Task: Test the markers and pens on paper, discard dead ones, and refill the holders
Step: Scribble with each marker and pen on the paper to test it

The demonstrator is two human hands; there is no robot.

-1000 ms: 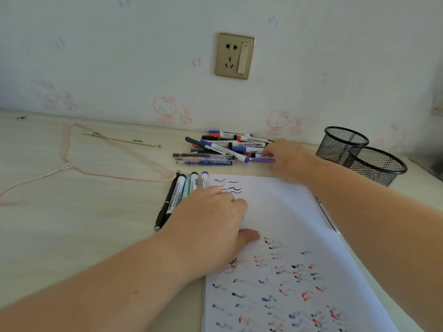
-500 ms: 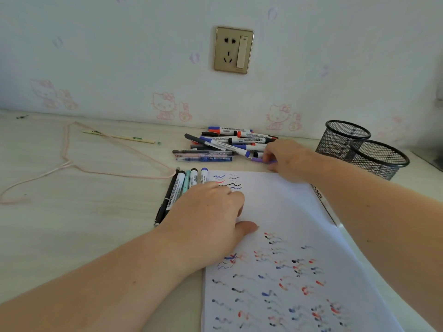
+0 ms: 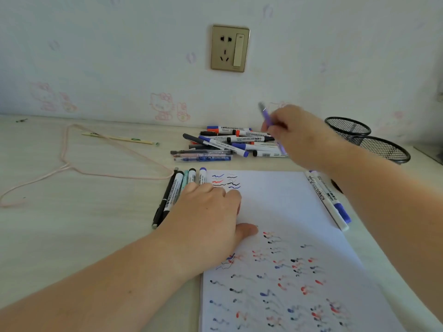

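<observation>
My right hand (image 3: 297, 133) grips a purple pen (image 3: 266, 116), lifted above the pile of markers and pens (image 3: 227, 144) at the back of the desk; the pen is blurred and points up to the left. My left hand (image 3: 211, 216) rests flat on the white paper (image 3: 282, 212), which carries short test squiggles in blue, red and black. Several markers (image 3: 177, 190) lie in a row beside the paper's left edge, partly under my left hand. Two more markers (image 3: 328, 200) lie along the paper's right edge. Two black mesh holders (image 3: 364, 137) stand at the back right.
A pink cord (image 3: 72, 164) loops over the left part of the desk, with a pale pencil (image 3: 119, 138) behind it. A wall socket (image 3: 230, 47) sits above the pile. The desk's right edge runs close behind the holders.
My right hand has taken the purple pen out of the pile and lifted it up, tilting it upright. My left hand has stayed on the paper.
</observation>
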